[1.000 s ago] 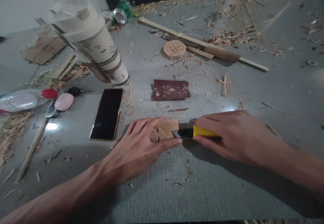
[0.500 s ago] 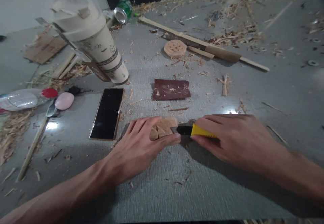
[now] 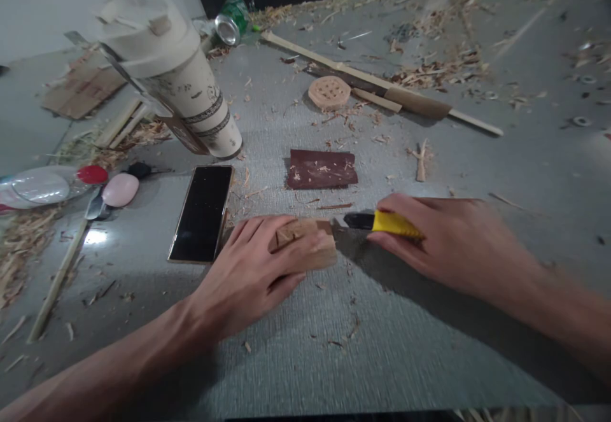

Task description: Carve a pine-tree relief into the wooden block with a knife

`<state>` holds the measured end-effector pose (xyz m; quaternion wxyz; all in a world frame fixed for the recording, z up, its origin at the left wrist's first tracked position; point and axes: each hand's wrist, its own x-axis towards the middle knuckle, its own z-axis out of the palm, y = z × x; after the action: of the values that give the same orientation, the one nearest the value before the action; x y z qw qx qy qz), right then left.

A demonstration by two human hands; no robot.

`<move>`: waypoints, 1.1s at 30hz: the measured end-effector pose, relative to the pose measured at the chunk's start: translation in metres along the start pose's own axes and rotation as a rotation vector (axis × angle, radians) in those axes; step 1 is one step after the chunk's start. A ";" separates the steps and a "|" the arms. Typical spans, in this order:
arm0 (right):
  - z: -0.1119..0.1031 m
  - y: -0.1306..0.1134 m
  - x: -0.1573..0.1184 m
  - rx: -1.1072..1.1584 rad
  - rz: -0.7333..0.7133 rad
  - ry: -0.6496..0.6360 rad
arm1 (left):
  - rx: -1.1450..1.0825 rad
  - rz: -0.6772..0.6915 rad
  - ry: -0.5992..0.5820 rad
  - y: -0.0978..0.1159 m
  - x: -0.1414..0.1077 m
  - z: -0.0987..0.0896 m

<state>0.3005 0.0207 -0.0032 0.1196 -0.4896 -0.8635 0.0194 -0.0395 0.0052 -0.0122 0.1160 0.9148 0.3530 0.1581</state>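
Observation:
My left hand is closed round a small light-brown wood block, which lies low over the table; the fingers cover much of it. To its right, my right hand grips a yellow and black utility knife. The knife's blade points left and sits just off the block's right end, slightly apart from it. Beyond the block lies a dark red piece of sandpaper with wood crumbs on it.
A phone lies left of my left hand, with a tall cream tumbler behind it. Farther back are a carved octagonal wooden piece, long wooden sticks and a green can. A plastic bottle lies far left. Shavings litter the table.
The knife has moved up and right, off the wood block it was touching. My left hand has turned the block, so more of its near side shows.

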 end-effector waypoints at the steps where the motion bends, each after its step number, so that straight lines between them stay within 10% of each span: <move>1: 0.001 0.003 0.001 0.019 0.032 0.010 | 0.004 -0.015 0.012 -0.001 -0.001 -0.001; 15: 0.003 0.004 0.007 0.234 -0.210 0.053 | -0.773 -0.387 0.374 -0.025 0.007 -0.025; 21: 0.008 0.007 0.022 0.160 -0.277 -0.067 | -0.628 -0.385 0.544 -0.017 0.039 -0.039; 33: 0.018 -0.006 0.060 -0.117 -0.331 -0.126 | -0.900 -0.428 0.611 -0.024 0.068 0.028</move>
<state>0.2623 0.0703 -0.0082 0.0382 -0.3449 -0.9376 -0.0204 0.0035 0.0663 -0.0322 0.4152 0.5969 0.4455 0.5223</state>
